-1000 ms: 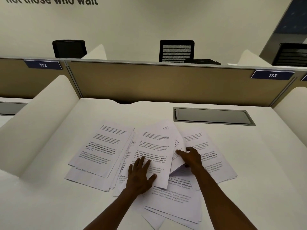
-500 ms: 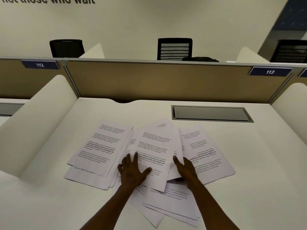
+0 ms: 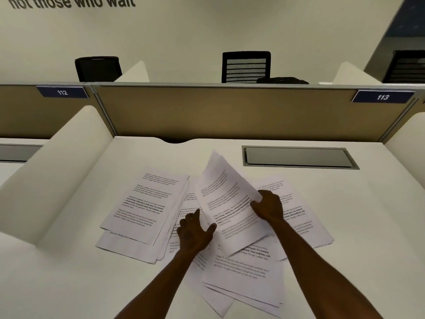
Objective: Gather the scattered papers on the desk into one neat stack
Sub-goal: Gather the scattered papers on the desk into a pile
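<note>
Printed white papers lie spread over the white desk (image 3: 345,226). A partly squared pile (image 3: 147,210) rests at the left, loose sheets (image 3: 296,217) fan out at the right, and more sheets (image 3: 243,279) lie near me. A middle bundle of sheets (image 3: 227,199) is lifted and tilted up off the desk. My right hand (image 3: 269,207) grips its right edge. My left hand (image 3: 195,229) touches its lower left edge with fingers spread, thumb against the paper, resting on sheets beneath.
A grey cable hatch (image 3: 299,157) is set into the desk at the back right. A tan partition (image 3: 230,111) closes the back, and white curved dividers (image 3: 57,171) stand at both sides. Black chairs (image 3: 246,66) show beyond.
The middle bundle lay flat under both hands; now its far end is raised and tilted. My right hand has moved up along its right edge, my left has shifted slightly right.
</note>
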`<state>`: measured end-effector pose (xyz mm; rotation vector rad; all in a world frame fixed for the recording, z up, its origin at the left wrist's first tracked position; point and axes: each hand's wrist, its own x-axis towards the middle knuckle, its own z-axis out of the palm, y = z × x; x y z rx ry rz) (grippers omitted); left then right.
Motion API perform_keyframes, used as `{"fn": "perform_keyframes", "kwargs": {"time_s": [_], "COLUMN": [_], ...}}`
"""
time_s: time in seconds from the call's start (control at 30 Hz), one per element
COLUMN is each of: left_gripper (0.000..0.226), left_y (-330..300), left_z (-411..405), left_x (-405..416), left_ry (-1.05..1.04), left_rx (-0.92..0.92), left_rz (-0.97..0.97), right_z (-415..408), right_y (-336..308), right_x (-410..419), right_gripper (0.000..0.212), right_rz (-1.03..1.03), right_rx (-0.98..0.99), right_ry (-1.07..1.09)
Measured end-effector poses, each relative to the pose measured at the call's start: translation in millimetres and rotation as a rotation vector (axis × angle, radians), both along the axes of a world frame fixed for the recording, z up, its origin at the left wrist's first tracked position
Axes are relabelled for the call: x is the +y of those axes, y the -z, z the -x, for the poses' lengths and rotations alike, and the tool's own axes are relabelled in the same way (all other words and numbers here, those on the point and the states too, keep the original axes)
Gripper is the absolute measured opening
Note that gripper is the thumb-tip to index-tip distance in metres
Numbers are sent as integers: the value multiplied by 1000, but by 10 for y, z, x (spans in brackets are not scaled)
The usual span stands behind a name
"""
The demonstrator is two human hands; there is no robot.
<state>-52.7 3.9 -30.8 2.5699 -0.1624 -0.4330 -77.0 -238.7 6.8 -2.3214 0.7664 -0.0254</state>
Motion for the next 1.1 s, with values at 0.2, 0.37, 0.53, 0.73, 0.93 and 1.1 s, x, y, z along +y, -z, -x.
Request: {"fn": "perform_keyframes", "kwargs": {"time_s": [0.2, 0.37, 0.53, 0.73, 0.93, 1.1], "left_gripper": [81, 80, 76, 74, 70, 69], "left_y": [37, 97, 106, 100, 106, 120], "left_z": [118, 124, 127, 137, 311, 595], "left_x": [-8, 45, 36, -2, -219, -581], "left_ry": [205, 249, 261, 192, 200, 303], "left_rx": [-91, -105, -126, -143, -212, -75], "left_rz": [-175, -221, -238, -152, 87, 174], "right_z": [-191, -228, -200, 163, 799, 1089], "right_y": [148, 212, 42, -27, 38, 138], "right_x": [-192, -154, -138, -208, -770, -1279], "right_gripper": [56, 71, 61, 45, 45, 61], "right_rz": [126, 132, -46, -273, -563, -548], "right_rx": [176, 172, 68, -179, -334, -168], "right_ry": [-154, -123, 39, 8, 239, 245]}}
